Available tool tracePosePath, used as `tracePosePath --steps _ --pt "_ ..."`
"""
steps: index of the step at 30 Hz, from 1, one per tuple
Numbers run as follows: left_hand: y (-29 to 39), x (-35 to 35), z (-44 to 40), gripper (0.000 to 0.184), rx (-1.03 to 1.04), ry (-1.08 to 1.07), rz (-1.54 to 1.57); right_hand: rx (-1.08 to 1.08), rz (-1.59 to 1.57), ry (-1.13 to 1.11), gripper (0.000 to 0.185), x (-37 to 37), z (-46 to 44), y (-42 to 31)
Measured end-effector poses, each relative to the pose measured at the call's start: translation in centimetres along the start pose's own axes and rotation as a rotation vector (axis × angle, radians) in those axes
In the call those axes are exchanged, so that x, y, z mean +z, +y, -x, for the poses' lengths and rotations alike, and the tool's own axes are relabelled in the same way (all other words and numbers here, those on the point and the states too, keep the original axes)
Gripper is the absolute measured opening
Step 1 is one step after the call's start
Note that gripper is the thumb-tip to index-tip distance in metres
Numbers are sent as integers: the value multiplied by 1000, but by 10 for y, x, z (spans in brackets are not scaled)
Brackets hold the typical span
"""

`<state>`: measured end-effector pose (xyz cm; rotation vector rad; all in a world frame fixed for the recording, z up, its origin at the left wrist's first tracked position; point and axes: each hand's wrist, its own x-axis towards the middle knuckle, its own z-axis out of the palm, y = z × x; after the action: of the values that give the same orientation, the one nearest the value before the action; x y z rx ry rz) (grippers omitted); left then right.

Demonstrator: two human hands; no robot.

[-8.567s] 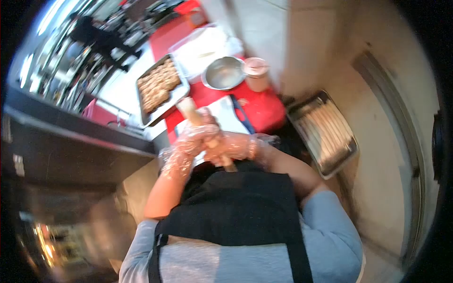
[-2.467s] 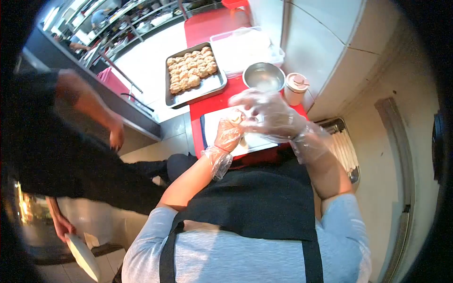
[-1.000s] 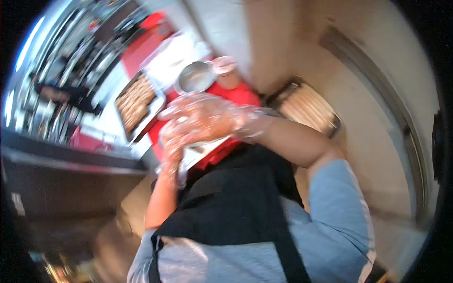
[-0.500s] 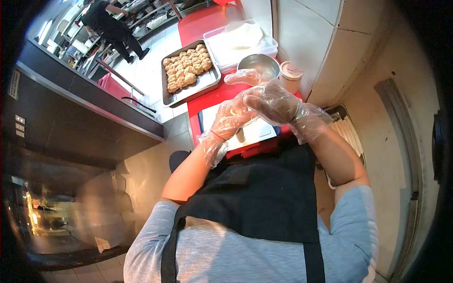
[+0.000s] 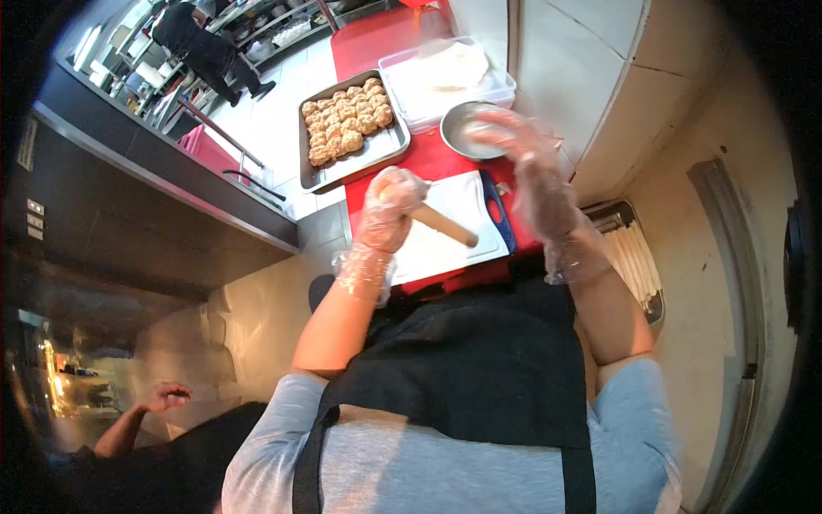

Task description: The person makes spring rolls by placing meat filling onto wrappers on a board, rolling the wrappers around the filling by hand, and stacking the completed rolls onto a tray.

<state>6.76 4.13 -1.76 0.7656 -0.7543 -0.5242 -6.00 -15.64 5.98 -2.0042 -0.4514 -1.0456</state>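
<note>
My left hand, in a clear plastic glove, is wrapped round a pale stick-shaped roll that points right and down over the white cutting board. My right hand, gloved as well and blurred, is raised right of the board. Its fingers are apart at the right rim of the metal bowl, with nothing seen in them. A tray of lumpy golden pieces stands beyond the left hand. Several pale rolls lie side by side in a metal tray at the right.
A clear plastic container holding a white sheet stands behind the bowl on the red surface. A tiled wall rises at the right. One person stands at distant shelves; another person's hand shows at the lower left.
My hands were together over the board and have come apart. The right hand moved right, and the roll in my left hand now shows. Another person's arm has appeared at lower left.
</note>
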Motion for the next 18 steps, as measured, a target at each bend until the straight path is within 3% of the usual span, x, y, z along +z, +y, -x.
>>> tracePosePath --steps 2,4,6,7,8,9,11,12,14,18 --pt "-5 -55 26 13 22 56 26 210 -127 108 24 -11 26 21" --pt "11 -89 64 10 -102 493 -128 420 -186 69 27 -17 70 54" --pt "13 -148 99 15 -101 475 -452 565 -167 -78 37 -15 106 80" --pt "14 -169 110 27 -182 496 -546 477 119 -246 32 -13 103 75" --pt "20 -148 108 33 -216 417 -746 377 401 -411 29 -6 98 67" --pt "34 -107 95 38 -251 330 -946 263 491 -492 37 9 99 70" --pt "32 -84 77 61 -235 24 -1497 248 480 -655 44 40 90 67" --pt "17 -83 70 64 -151 -151 -1696 244 440 -703 59 61 96 80" --pt "-6 -69 57 49 -103 -271 -1672 304 413 -735 74 92 97 91" --pt "-37 -74 62 22 7 -396 -1634 472 372 -911 83 105 82 91"
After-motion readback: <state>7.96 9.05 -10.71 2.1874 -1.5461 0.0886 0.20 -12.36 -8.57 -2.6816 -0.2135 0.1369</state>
